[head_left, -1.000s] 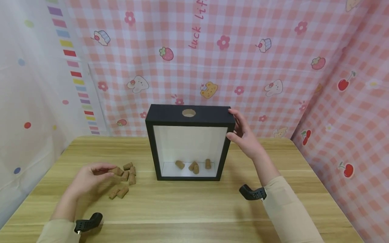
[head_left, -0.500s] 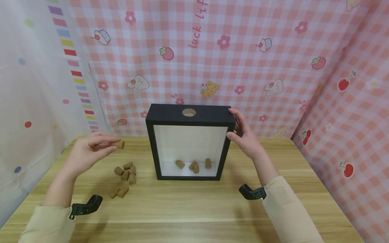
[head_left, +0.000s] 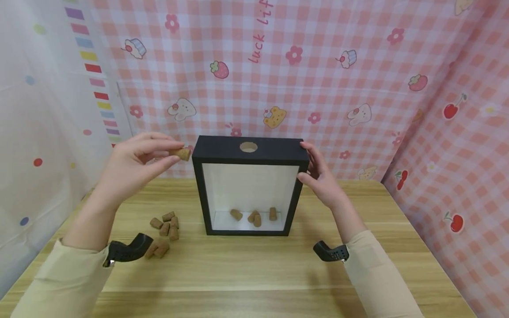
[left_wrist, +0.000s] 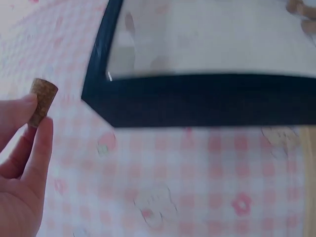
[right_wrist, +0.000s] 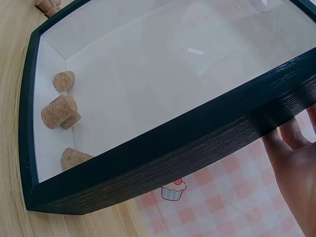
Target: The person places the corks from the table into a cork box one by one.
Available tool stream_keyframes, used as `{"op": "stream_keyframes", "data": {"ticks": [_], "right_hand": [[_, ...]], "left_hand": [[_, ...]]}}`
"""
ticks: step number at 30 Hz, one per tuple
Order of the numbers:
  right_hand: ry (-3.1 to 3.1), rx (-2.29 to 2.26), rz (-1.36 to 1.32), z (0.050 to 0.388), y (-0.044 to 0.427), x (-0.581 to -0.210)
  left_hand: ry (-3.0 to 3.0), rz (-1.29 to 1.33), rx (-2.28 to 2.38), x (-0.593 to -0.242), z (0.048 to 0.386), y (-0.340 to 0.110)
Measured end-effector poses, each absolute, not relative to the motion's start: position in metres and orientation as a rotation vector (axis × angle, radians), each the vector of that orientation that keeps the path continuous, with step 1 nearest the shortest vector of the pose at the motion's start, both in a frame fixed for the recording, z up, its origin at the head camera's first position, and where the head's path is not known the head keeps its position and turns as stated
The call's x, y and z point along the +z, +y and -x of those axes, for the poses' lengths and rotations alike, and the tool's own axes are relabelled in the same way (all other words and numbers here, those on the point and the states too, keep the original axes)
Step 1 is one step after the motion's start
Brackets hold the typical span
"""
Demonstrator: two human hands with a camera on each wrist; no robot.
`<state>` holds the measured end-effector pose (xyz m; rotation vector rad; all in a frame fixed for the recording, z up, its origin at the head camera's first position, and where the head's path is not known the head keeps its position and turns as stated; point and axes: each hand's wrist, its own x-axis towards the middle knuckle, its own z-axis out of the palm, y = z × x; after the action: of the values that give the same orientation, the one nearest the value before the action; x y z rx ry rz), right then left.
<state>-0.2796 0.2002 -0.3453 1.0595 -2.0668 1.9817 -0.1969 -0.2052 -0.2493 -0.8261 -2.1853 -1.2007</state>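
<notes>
Between thumb and fingertips my left hand (head_left: 137,161) pinches a cork stopper (head_left: 182,153), just left of the box's upper left corner. The left wrist view shows that cork (left_wrist: 44,98) apart from the frame. A black shadow box (head_left: 222,150) with a clear front stands upright on the table; a round hole (head_left: 248,147) opens in its top. My right hand (head_left: 324,181) grips the box's upper right edge, thumb at the front. Inside, several corks (right_wrist: 59,111) lie on the white floor.
On the wooden table (head_left: 246,274), left of the box, lie several loose corks (head_left: 165,227); two more sit nearer, partly behind the left wrist camera (head_left: 129,248). A pink checked cloth (head_left: 238,97) hangs behind the table.
My left hand has picked a cork from the pile, raised it and carried it right towards the box's top left corner. The right hand and box stay in place.
</notes>
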Motion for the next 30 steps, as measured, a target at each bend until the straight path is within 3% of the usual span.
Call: {"op": "stream_keyframes", "data": {"ticks": [15,30], "right_hand": [[-2.058,1.977,-1.063,0.279,0.2,-0.346],[-2.047,1.988,-1.065,0.279,0.2,-0.346]], "left_hand": [[-2.287,0.828,-1.103,-0.226,0.224,-0.13],[-2.331,0.814,-0.982,-0.233,0.248,-0.098]]}}
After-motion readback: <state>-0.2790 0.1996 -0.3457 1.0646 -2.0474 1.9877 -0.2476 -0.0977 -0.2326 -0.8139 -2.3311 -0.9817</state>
